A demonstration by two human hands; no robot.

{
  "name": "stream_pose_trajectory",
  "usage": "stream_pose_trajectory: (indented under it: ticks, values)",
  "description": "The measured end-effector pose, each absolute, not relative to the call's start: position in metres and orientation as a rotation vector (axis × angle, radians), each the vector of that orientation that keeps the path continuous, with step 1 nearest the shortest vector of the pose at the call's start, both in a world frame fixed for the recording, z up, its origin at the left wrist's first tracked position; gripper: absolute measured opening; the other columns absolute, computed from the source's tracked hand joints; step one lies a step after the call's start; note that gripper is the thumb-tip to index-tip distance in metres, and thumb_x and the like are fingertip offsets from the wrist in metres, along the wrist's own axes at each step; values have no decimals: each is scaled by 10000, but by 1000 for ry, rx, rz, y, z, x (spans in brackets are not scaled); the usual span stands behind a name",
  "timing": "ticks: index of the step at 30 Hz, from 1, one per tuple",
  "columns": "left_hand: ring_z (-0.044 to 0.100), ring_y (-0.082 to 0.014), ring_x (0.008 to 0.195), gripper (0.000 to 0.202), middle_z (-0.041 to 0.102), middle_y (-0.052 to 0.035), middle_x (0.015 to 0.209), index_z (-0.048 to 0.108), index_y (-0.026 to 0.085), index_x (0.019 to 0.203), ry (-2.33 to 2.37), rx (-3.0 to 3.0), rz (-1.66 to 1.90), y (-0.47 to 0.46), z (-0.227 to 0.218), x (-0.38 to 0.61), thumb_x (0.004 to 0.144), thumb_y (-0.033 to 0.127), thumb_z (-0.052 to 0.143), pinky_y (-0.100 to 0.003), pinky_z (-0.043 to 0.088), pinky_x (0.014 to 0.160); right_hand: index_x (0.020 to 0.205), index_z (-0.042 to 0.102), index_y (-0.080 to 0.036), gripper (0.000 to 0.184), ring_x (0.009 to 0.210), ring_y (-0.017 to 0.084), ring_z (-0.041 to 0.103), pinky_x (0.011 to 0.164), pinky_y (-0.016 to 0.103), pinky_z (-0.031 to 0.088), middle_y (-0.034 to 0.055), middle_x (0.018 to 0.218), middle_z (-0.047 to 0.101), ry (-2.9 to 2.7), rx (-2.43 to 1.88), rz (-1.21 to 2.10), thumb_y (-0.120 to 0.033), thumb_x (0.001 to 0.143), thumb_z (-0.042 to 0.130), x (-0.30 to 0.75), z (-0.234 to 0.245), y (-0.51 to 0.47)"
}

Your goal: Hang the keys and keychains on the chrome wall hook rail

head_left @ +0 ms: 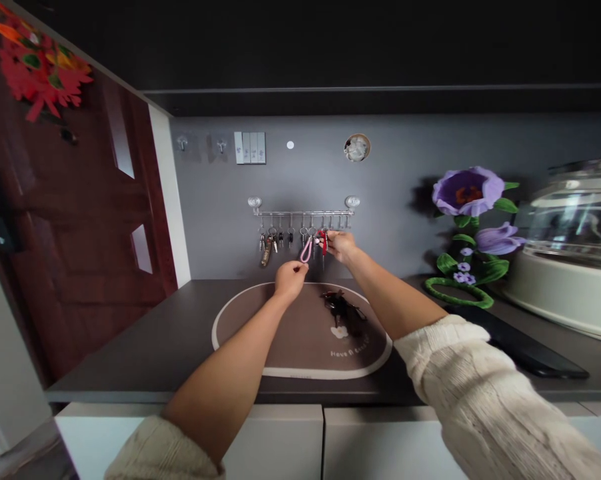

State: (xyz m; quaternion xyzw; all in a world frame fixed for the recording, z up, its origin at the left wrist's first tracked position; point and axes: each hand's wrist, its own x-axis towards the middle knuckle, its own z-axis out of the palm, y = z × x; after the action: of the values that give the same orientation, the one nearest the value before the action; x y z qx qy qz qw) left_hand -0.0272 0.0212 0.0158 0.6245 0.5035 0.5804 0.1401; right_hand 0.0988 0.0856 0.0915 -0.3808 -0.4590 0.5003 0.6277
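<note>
A chrome hook rail (303,213) is fixed to the grey wall, with several keys and fobs hanging from it. My right hand (340,245) is raised to the rail, fingers pinched on a red key fob (323,241) that hangs at a hook. My left hand (289,277) is just below, fingers closed on the lower end of a pink loop strap (306,250) that hangs from the rail. A brown tag (266,253) hangs further left. A dark bunch of keys (341,307) lies on the oval brown mat (240,317).
The mat lies on a dark counter (155,347) over white cabinets. A purple flower ornament (468,233) stands at the right, beside a glass-lidded appliance (570,260) and a black flat object (525,350). A dark wooden door (70,233) is at the left. Light switches (250,147) sit above the rail.
</note>
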Motion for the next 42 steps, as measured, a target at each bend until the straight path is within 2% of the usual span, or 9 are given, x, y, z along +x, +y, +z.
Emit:
stream_pose_trajectory:
  ticks: [10, 18, 23, 35, 42]
  values:
    - [513, -146, 598, 233, 612, -34, 611, 654, 158, 650, 1408, 1784, 1648, 22, 13, -27, 682, 337, 509, -262, 352, 610, 641, 467, -167, 165, 490, 56, 536, 500, 185, 465, -32, 538, 548, -1188, -910, 1044, -70, 762, 412, 103, 85, 86]
    - [543, -156, 651, 179, 637, -50, 701, 659, 157, 699, 1291, 1778, 1607, 20, 10, -26, 658, 290, 547, -272, 382, 648, 658, 502, -157, 183, 516, 49, 545, 590, 191, 469, -23, 555, 569, -1253, -870, 1113, 3, 725, 441, 110, 83, 68]
    - [527, -141, 612, 144, 626, -42, 659, 655, 150, 686, 1235, 1797, 1552, 16, 11, -24, 643, 250, 560, -265, 384, 619, 722, 499, -157, 172, 589, 56, 582, 655, 207, 478, -7, 633, 594, -1195, -885, 1146, 5, 733, 442, 117, 79, 60]
    - [497, -103, 583, 154, 607, -17, 636, 648, 115, 737, 1112, 2100, 1142, -3, 11, -20, 615, 197, 605, -247, 393, 613, 801, 521, -146, 147, 702, 102, 605, 786, 292, 470, 42, 760, 629, -1233, -751, 1208, -21, 734, 484, 132, 61, 20]
    - [519, -117, 678, 166, 613, -24, 745, 658, 138, 770, 1070, 2387, 999, -1, 5, -22, 613, 139, 605, -252, 402, 685, 814, 555, -148, 113, 701, 91, 574, 747, 271, 457, 41, 782, 621, -1320, -754, 1044, -111, 708, 549, 142, 30, 2]
